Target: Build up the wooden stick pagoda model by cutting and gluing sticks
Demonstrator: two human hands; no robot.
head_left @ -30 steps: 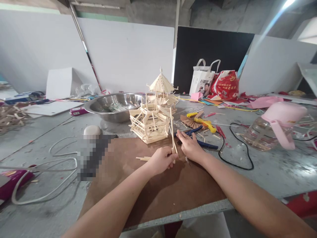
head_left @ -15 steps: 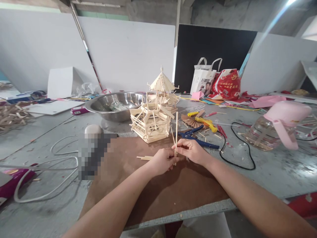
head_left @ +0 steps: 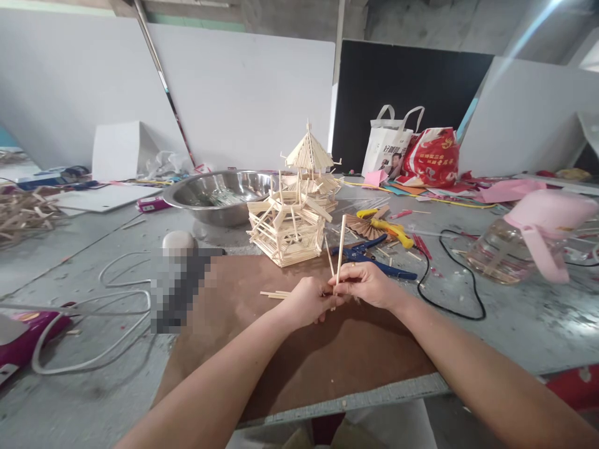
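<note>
Over the brown board (head_left: 224, 374) my two hands meet. My left hand (head_left: 306, 304) is closed around the lower end of a thin wooden stick (head_left: 329, 257) that leans up and to the left. Between the thumb and fingers of my right hand (head_left: 369, 285) is another wooden stick (head_left: 342, 243), nearly upright. The lower ends of both sticks are hidden by my fingers, so I cannot tell whether they touch. Several loose sticks (head_left: 274, 294) lie beside my left hand. Just beyond the hands stands an open wooden-stick model (head_left: 290, 231), with a roofed stick tower (head_left: 309, 153) behind it.
Blue-handled pliers (head_left: 395, 272) and a yellow glue gun (head_left: 397, 236) with a black cord lie right of the model. A steel basin (head_left: 206, 215) stands at the back left. A pink-lidded jug (head_left: 500, 249) is at the right; a white cable (head_left: 93, 368) loops at the left.
My right hand has moved left to my left hand, closing on the upright stick. That stick has shifted slightly right. The view has also moved a little.
</note>
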